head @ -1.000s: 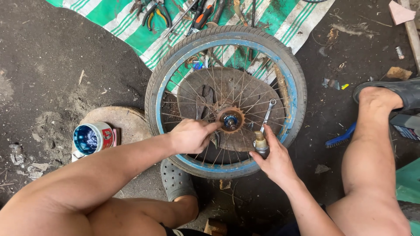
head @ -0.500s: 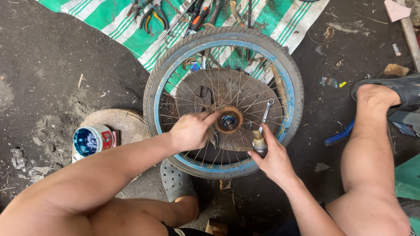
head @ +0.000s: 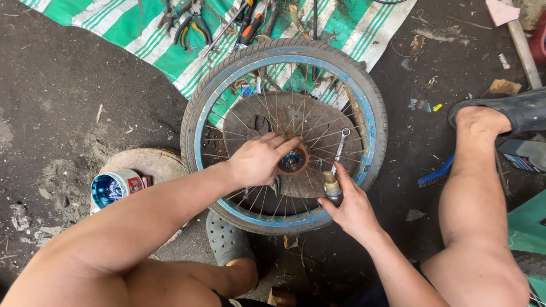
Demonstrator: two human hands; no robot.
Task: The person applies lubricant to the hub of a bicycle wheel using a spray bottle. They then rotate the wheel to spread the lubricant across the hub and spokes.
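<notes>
A bicycle wheel (head: pixel 364 96) with a blue rim, grey tyre and thin spokes lies flat on the dirt floor in the head view. My left hand (head: pixel 259 159) rests on the spokes with its fingers at the rusty hub (head: pixel 292 161) in the centre. My right hand (head: pixel 350 207) holds a small brass-topped part (head: pixel 331 185) just right of the hub, over the spokes. A silver spanner (head: pixel 340 146) lies on the spokes beside that part. My bare knees and feet frame the wheel.
A green and white striped sheet (head: pixel 142 25) at the top carries pliers (head: pixel 190 23) and screwdrivers. An open blue tin (head: pixel 111 187) stands on a round rusty disc (head: pixel 151 162) at left. A blue brush (head: pixel 435 173) lies by my right foot. A grey clog (head: pixel 226 241) is under the wheel.
My left hand's fingers have shifted closer onto the hub. The right hand has barely moved and keeps hold of the brass-topped part.
</notes>
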